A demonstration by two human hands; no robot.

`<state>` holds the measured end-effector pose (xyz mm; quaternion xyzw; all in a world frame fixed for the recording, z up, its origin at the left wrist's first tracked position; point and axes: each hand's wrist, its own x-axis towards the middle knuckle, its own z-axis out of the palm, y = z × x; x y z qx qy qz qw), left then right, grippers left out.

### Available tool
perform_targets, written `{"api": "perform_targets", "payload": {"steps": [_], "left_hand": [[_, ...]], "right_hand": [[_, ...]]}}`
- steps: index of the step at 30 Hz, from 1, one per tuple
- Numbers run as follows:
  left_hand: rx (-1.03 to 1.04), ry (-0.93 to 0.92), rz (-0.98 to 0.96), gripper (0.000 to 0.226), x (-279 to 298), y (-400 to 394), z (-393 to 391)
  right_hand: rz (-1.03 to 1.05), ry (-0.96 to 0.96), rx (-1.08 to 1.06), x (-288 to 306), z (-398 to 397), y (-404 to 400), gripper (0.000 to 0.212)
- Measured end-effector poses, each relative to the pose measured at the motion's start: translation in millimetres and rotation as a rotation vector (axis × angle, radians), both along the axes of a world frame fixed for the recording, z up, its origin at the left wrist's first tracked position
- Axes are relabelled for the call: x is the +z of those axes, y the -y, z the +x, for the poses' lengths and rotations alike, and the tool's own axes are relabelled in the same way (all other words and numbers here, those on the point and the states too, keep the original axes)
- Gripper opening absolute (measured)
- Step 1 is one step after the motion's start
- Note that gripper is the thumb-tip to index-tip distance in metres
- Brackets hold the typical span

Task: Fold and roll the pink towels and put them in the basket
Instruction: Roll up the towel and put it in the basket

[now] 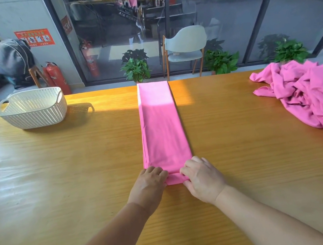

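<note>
Near the table's (40, 181) front edge, the folded pink towel's (162, 126) end is gripped by curled left hand (151, 183) and right hand (202, 177) fingers to start the roll.

Folded pink towel (162, 126) lies flat, near end rolled; crumpled towels (314, 96) right; white basket (32, 108) (upright) left.

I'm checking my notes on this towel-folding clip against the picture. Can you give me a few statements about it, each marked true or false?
1. Both hands, left hand and right hand, grip the near end of the folded pink towel. True.
2. The white basket already holds a rolled towel. False: no towel shows in it.
3. A heap of unfolded pink towels lies on the right of the wooden table. True.
4. The folded towel lies crosswise. False: it runs away from the person.
</note>
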<state>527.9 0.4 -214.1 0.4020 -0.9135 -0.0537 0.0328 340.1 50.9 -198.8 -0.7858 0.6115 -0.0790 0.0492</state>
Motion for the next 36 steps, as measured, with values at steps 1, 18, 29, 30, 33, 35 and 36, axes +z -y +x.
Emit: {"api": "perform_targets", "payload": {"steps": [1, 18, 29, 30, 33, 35, 36], "left_hand": [[-0.003, 0.027, -0.001, 0.024, 1, -1, 0], [0.101, -0.054, 0.517, 0.024, 31, 24, -1], [0.095, -0.162, 0.277, 0.011, 12, 23, 1], [0.06, -0.173, 0.219, 0.017, 8, 20, 2], [-0.058, -0.08, 0.06, 0.031, 1, 13, 3], [-0.049, -0.045, 0.019, 0.028, 1, 11, 3], [-0.03, -0.04, 0.011, 0.025, 2, 10, 3]], "right_hand": [[0.014, -0.015, 0.005, 1, 0, 0, 0.018], [0.33, 0.269, -0.144, 23, -9, 21, 0.011], [0.017, -0.037, 0.026, 6, 4, 9, 0.011], [-0.028, -0.046, 0.02, 4, 5, 3, 0.013], [-0.096, -0.016, 0.026, 2, 9, 0, 0.017], [-0.081, 0.01, 0.064, 3, 6, 2, 0.009], [-0.053, 0.021, 0.078, 3, 4, 3, 0.016]]}}
